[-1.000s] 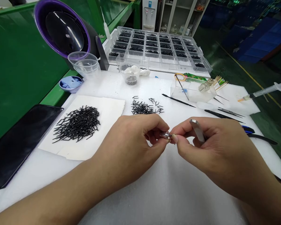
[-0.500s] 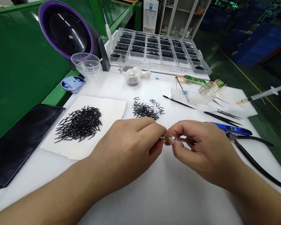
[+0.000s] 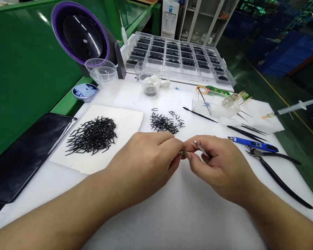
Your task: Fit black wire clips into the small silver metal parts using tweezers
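Observation:
My left hand (image 3: 148,152) is closed, its thumb and forefinger pinching a tiny dark metallic part (image 3: 182,152) mostly hidden by the fingertips. Against those fingertips rest the thumb and forefinger of my right hand (image 3: 219,163), touching the same small part. A slim silver metal tool (image 3: 202,148) is held in my right hand, sticking up and left between the fingers; its exact kind does not show. Just beyond both hands lies a small loose heap of black forked bent-wire pieces (image 3: 163,123). A larger heap of similar black pieces (image 3: 94,135) sits on white paper (image 3: 75,166) to the left.
Pliers (image 3: 279,173), a blue pen-like tool (image 3: 255,143) and tweezers (image 3: 254,129) lie at right, near a syringe (image 3: 289,108). Behind stand a clear box (image 3: 216,106), plastic cups (image 3: 103,74), a purple-rimmed fan (image 3: 80,36) and a compartment tray (image 3: 177,69). A black case (image 3: 23,156) lies left.
The silver tool has swung from lying level between my hands to pointing up and left within my right hand. The fingertips remain together. The view has shifted slightly.

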Available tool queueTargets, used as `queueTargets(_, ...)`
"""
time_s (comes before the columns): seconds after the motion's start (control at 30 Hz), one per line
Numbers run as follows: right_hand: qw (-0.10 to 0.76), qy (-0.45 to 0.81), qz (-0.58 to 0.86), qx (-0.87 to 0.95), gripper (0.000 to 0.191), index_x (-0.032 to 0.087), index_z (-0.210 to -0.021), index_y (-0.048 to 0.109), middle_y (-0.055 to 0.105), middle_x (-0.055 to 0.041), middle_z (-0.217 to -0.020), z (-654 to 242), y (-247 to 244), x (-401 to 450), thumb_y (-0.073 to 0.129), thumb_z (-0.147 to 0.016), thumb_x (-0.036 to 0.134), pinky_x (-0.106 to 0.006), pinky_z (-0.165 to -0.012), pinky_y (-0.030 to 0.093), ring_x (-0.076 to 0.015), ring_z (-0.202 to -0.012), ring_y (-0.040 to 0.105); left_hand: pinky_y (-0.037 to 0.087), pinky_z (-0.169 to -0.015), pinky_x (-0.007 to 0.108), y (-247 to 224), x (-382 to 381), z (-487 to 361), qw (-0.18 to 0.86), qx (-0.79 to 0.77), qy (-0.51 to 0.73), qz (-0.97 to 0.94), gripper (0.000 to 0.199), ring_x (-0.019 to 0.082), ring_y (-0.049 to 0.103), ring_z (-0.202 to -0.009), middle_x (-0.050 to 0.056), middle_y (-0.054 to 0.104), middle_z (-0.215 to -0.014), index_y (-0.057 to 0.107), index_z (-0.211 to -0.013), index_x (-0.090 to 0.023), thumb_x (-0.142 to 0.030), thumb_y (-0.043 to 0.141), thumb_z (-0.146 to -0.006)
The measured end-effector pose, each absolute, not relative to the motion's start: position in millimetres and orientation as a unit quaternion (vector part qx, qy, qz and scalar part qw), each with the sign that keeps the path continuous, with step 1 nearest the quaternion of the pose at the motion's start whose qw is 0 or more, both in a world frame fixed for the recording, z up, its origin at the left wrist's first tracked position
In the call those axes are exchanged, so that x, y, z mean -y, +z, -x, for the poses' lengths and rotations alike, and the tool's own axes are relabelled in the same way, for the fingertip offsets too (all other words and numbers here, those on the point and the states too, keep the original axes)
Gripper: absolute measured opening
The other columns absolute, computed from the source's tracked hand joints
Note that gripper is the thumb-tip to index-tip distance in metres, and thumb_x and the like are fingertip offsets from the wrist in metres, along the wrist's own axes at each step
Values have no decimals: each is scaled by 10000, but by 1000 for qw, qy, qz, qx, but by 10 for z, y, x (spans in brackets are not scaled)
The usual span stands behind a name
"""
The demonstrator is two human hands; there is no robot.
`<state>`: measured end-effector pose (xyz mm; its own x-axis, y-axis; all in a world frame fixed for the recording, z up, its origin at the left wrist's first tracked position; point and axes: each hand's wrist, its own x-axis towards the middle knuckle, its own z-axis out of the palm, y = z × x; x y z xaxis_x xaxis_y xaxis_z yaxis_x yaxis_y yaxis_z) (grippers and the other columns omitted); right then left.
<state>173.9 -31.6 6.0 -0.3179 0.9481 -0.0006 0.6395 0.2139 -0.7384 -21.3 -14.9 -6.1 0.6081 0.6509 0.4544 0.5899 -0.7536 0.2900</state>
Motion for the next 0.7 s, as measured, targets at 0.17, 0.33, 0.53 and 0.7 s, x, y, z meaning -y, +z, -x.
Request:
queueTargets(0.17,234,318,529,751,162,229,-790,648,679,46,-723,-1741,54,325,564,-833,97,-257,-597,407,-116,-616,547,347,-487,309,-75,133,222,68,-346,269,-896,185,149,530,-545,12,640,-672,603,-739,-215,-105,529,-867)
queueTargets(0.33,224,286,520,773,165,214,-760,615,683,18,-757,-1752,32,330,558,-831,76,-270,-618,405,-124,-635,542,335,-490,301,-82,125,230,70,-341,266,-899,216,146,498,-528,-8,579,-618,534,-688,-228,-87,541,-852)
queueTargets(0.53,240,311,524,756,152,212,-742,641,603,62,-639,-1758,30,324,579,-835,109,-256,-535,324,-93,-529,416,316,-472,308,-90,121,216,69,-338,266,-900,214,145,467,-508,-13,529,-592,520,-686,-224,-98,527,-860)
queueTargets(0.7,243,314,521,755,152,214,-751,632,630,64,-682,-1752,31,317,581,-829,93,-250,-559,340,-92,-568,449,317,-474,314,-79,132,204,70,-348,265,-897,247,149,460,-509,-15,515,-582,476,-653,-237,-108,526,-858)
